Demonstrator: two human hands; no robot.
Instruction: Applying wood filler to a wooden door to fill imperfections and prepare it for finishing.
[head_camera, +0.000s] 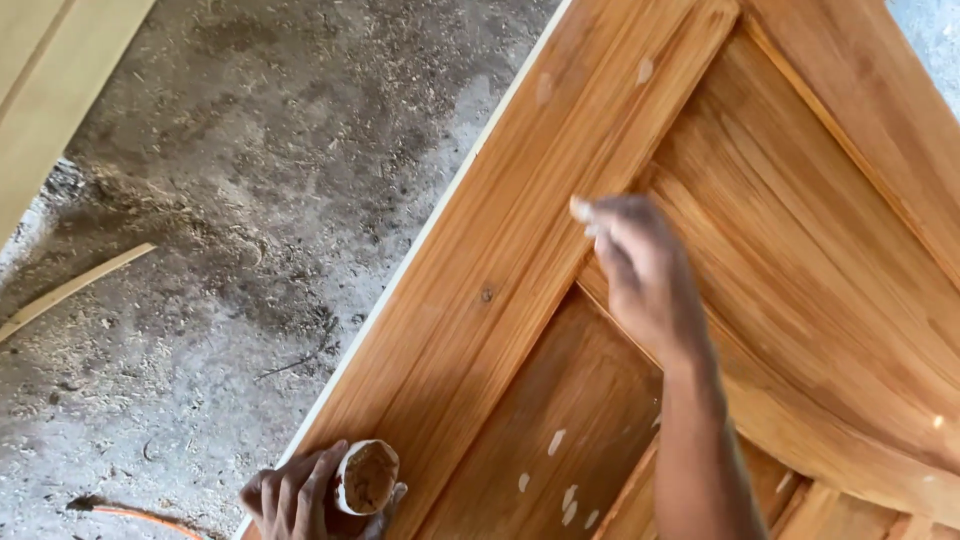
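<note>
A varnished wooden door (500, 250) with raised panels lies flat, filling the right of the view. My left hand (300, 495) grips a small round container (366, 476) of tan filler paste at the door's near left edge. My right hand (645, 270) reaches out over the door, fingertips smeared with pale paste and touching the wood where the frame meets a curved panel. Pale filler dabs (556, 441) dot the lower panel, and more pale dabs (644, 70) mark the upper frame.
A concrete floor (250, 200) strewn with sawdust lies left of the door. A pale board (50, 90) crosses the top left corner, a thin wood strip (75, 288) lies on the floor, and an orange cable (140, 515) curls at the bottom left.
</note>
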